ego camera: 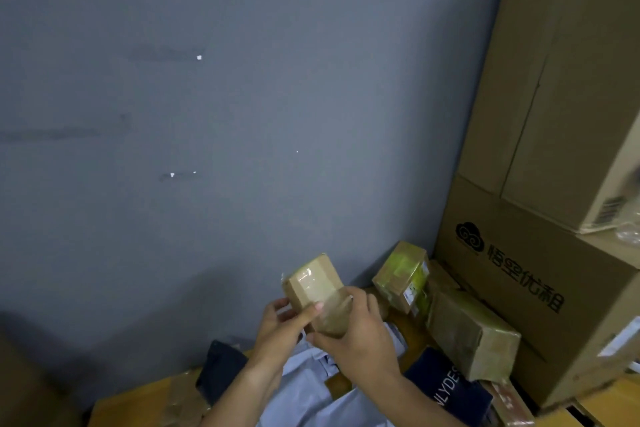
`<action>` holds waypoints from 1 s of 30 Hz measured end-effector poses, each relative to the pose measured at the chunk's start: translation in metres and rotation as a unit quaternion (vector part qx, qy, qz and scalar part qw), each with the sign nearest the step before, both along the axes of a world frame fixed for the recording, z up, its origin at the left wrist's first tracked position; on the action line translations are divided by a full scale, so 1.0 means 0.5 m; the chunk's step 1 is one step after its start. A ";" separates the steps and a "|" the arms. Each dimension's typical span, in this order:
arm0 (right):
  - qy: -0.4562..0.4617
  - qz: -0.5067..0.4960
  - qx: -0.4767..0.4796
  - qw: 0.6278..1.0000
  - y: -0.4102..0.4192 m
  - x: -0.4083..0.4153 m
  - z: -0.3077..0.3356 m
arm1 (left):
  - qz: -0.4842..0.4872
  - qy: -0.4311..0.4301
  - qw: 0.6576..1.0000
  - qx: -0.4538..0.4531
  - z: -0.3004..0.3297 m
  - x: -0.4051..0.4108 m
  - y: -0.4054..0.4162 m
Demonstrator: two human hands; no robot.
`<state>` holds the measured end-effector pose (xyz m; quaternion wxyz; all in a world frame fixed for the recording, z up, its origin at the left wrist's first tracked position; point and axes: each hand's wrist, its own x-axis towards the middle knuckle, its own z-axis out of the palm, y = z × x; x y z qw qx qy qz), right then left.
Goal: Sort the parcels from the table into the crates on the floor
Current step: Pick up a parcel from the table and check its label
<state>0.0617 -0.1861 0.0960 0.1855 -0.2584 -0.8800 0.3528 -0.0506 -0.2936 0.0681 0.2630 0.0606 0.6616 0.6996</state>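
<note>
Brown cardboard parcel (313, 291), small, taped over with clear tape, held up off the wooden table (114, 406) in front of grey wall (207, 114), tilted with top end leaning left. Left hand (280, 333) gripping parcel's lower left side, thumb laid across front face, fingers curled behind. Right hand (356, 329) wrapped round parcel's lower right end, back of hand toward camera, fingertips hidden. Below hands, pale blue-grey poly mailer (311, 395) lying crumpled on table, dark navy bag (221, 374) just left of it, second navy bag with white lettering (450, 388) to right, text partly cut off. Further right on table: yellow-green taped box (403, 276) tipped on an edge near wall, tape-wrapped brown box (471, 333) beside it, lying angled. Behind those, big printed carton (540, 288) with black logo and characters, taller plain carton (568, 80) stacked on top, barcode label on its right face blurred. More small wrapped parcels at bottom left edge of table (180, 402), blurry, details unreadable. Crates out of frame.
</note>
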 end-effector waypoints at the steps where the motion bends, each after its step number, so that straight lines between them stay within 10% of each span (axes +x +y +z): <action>1: 0.004 0.015 0.003 1.000 0.000 -0.002 -0.002 | 0.008 -0.007 1.000 0.016 0.000 -0.006 -0.003; 10: 0.035 0.084 -0.282 0.955 0.032 0.010 0.044 | -0.153 -0.084 0.965 0.198 0.005 -0.041 -0.045; 25: 0.016 -0.018 -0.035 0.999 0.015 0.001 0.030 | -0.070 0.008 0.994 0.080 0.068 -0.011 -0.008; 30: 0.035 0.045 -0.100 0.993 0.033 -0.002 0.025 | -0.027 0.011 0.996 0.089 0.078 -0.021 -0.025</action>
